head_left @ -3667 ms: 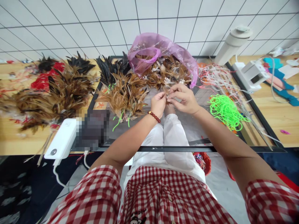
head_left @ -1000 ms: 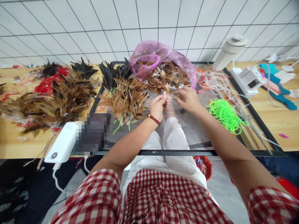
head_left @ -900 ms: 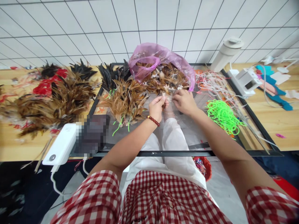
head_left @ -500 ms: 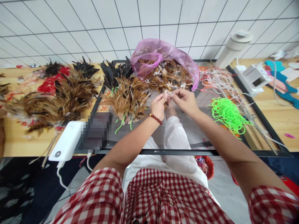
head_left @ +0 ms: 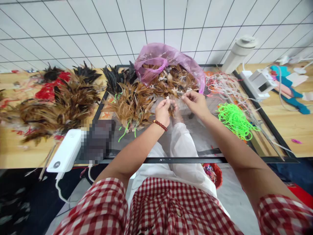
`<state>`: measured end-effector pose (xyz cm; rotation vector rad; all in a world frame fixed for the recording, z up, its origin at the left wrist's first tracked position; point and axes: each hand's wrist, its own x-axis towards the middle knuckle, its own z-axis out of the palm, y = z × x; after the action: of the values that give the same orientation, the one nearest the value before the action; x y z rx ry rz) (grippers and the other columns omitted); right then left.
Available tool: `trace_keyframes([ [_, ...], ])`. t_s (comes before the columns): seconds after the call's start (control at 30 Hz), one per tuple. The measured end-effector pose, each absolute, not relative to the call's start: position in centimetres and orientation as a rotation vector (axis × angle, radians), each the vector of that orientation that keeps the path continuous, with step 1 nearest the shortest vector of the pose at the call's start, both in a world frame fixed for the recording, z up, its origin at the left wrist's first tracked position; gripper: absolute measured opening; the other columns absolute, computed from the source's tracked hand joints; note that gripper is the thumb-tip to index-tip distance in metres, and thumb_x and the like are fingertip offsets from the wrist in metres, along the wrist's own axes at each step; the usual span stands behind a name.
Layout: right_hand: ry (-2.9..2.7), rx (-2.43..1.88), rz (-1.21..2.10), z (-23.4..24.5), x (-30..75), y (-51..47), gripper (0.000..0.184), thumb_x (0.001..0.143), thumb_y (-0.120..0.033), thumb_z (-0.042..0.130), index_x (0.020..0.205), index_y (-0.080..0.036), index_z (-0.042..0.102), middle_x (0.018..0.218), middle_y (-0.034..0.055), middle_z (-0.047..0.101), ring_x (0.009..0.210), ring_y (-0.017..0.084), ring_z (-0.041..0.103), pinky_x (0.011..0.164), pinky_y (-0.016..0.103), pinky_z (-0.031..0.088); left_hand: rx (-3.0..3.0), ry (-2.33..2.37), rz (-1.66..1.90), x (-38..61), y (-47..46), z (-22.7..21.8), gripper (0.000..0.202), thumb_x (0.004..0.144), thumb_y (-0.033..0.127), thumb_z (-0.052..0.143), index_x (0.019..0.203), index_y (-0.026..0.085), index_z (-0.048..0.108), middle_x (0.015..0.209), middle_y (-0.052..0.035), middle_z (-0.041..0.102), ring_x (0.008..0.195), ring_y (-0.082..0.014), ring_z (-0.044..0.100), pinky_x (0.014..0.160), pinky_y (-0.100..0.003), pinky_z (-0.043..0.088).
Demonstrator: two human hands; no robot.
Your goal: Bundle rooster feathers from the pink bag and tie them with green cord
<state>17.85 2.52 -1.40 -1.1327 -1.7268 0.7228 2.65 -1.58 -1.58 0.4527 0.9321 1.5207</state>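
Observation:
My left hand [head_left: 162, 113], with a dark red bead bracelet [head_left: 160, 125] at its wrist, is closed on a small brown feather bunch [head_left: 173, 110]. The bunch's whitish quill end pokes up above the thumb. To the right, my right hand [head_left: 197, 103] is apart from it, thumb and fingers pinched together near the lower edge of the feather pile; whatever sits between the fingertips is too small to make out. Beyond both hands, a pink plastic bag [head_left: 179, 54] lies open around loose brown feathers [head_left: 182, 76]. Left of my hands rest bundled brown feathers [head_left: 135, 104] with green ties.
Neon green cord [head_left: 234, 120] and pale strips [head_left: 226, 83] lie on the right. Behind them stand a white bottle [head_left: 239, 54] and a charger [head_left: 261, 83]. A white power bank [head_left: 65, 150] with cables is at the left front, below more feather bundles [head_left: 56, 111].
My hands were together at the whitish quill end and have parted. The right hand has drawn away to the right, while the left keeps the feather bunch. The view has shifted slightly.

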Motion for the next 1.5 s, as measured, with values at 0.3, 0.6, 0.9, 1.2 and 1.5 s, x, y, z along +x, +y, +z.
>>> trace_keyframes([
  [0.3,-2.187,-1.372,0.260,-2.9,17.5,2.5,0.021,0.087,-0.034,0.065,0.095,-0.017,0.074,0.100,0.0124,0.073,0.093,0.027,0.064,0.082,0.038,0.047,0.487,0.955,1.517,2.8,-1.9,-1.1,0.018,0.092,0.016,0.065,0.075,0.016,0.059,0.057,0.0063,0.056,0.042,-0.0021,0.042,0.044,-0.016,0.034],
  [0.6,-2.559,-1.037,-0.095,-0.5,18.8,2.0,0.025,0.097,-0.022,0.047,0.094,-0.018,0.071,0.092,0.0119,0.071,0.090,0.025,0.061,0.077,0.037,0.035,0.638,1.057,1.448,3.4,-2.2,-1.4,0.014,0.092,0.018,0.065,0.078,0.015,0.062,0.061,0.0059,0.061,0.043,-0.0032,0.049,0.044,-0.018,0.040],
  [0.9,-2.073,-0.848,0.466,-0.2,18.2,1.7,0.021,0.093,-0.036,0.059,0.096,-0.020,0.072,0.090,0.0060,0.074,0.081,0.020,0.066,0.080,0.035,0.051,0.740,1.115,1.377,3.4,-2.5,-1.3,0.015,0.092,0.017,0.064,0.077,0.015,0.062,0.057,0.0059,0.061,0.042,-0.0037,0.051,0.044,-0.017,0.042],
  [1.2,-1.773,-0.822,0.744,-0.7,17.9,2.3,0.046,0.080,-0.066,0.073,0.091,-0.022,0.069,0.086,0.0034,0.069,0.079,0.017,0.063,0.078,0.034,0.053,0.741,1.120,1.319,3.5,-2.8,-0.8,0.012,0.090,0.015,0.066,0.079,0.014,0.067,0.056,0.0044,0.062,0.043,-0.0040,0.051,0.046,-0.017,0.042],
  [1.5,-1.650,-0.801,0.993,-0.6,18.0,2.6,0.053,0.065,-0.063,0.087,0.093,-0.022,0.069,0.080,0.0010,0.068,0.075,0.015,0.062,0.072,0.030,0.054,0.767,1.086,1.297,3.4,-3.0,-0.7,0.014,0.087,0.018,0.071,0.075,0.014,0.066,0.054,0.0053,0.059,0.043,-0.0036,0.048,0.046,-0.017,0.040],
])
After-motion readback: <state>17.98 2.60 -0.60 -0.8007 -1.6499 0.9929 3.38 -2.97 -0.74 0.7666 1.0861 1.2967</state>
